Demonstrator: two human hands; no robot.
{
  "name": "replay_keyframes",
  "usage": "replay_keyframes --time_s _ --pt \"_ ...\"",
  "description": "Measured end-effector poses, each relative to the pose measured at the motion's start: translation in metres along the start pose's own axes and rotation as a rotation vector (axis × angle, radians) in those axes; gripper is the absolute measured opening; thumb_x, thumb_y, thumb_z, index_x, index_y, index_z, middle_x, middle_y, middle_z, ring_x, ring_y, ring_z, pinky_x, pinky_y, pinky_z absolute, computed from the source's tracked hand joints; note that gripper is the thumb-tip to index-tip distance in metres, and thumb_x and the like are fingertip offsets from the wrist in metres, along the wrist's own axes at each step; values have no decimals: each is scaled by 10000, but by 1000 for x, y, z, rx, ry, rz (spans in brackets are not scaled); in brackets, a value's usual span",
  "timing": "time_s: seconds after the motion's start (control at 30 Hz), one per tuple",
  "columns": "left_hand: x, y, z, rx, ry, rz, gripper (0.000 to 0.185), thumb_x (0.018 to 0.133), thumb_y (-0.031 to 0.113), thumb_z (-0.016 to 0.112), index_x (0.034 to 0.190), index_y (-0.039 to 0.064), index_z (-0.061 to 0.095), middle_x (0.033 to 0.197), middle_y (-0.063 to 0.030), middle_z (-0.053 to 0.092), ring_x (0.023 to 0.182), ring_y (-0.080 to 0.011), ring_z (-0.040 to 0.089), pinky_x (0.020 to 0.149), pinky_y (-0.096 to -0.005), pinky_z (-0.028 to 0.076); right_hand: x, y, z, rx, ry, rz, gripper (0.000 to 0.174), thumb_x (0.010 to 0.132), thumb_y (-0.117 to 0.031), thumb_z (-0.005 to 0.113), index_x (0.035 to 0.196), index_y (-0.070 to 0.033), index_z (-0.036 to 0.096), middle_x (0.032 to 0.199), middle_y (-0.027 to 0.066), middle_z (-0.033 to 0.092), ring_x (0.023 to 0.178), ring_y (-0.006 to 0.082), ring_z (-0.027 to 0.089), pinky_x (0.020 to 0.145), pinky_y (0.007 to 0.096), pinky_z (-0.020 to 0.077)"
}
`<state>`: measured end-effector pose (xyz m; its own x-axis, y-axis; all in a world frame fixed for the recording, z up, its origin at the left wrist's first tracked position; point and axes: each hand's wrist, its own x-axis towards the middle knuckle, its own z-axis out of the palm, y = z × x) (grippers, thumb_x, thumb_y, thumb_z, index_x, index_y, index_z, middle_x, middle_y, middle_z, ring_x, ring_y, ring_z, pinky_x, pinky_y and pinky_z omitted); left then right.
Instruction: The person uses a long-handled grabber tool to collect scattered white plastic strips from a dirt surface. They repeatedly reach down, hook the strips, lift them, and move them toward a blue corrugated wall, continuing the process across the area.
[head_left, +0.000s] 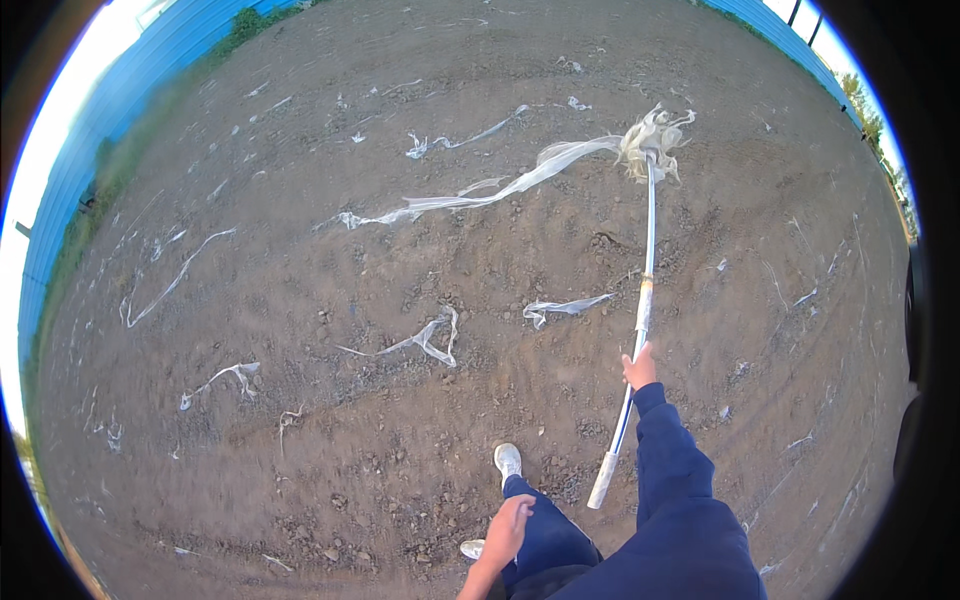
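Observation:
My right hand (640, 367) grips a long pale pole (623, 421) partway up its shaft. The pole has a wrapped whitish grip (603, 480) at its near end and a band of tape (644, 300) above my hand. At its far end is a tangled bunch of torn plastic film (651, 142), which hides the tool's head. From that bunch a long strip of clear film (517, 184) trails left over the bare soil (480, 262). My left hand (510, 529) hangs in front of my thigh, fingers loosely bent, with nothing visible in it.
Shreds of film lie about, among them one piece (566, 306) left of the pole and another (435, 341) farther left. My shoe (508, 459) stands on cloddy soil. Blue metal fencing (67, 202) with green weeds along its foot borders the ground.

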<state>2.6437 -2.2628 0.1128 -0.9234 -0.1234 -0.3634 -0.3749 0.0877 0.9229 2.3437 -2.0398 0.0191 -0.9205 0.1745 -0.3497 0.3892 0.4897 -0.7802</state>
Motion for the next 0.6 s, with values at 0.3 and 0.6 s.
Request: replay_keyframes --time_s 0.3,0.6 --pt "-250 -251 -138 12 572 -678 137 851 102 367 888 0 451 748 -120 574 612 -173 588 508 -256 480 -68 307 55 -453 41 322 267 761 -136 525 882 -83 293 599 117 473 380 207 476 307 361 386" --pt "-247 -238 -116 62 532 -707 151 841 118 405 918 -1 457 733 -121 587 608 -157 580 500 -247 463 -133 126 3 -236 -198 552 274 727 -119 525 909 -64 329 628 133 478 468 239 510 407 395 422"
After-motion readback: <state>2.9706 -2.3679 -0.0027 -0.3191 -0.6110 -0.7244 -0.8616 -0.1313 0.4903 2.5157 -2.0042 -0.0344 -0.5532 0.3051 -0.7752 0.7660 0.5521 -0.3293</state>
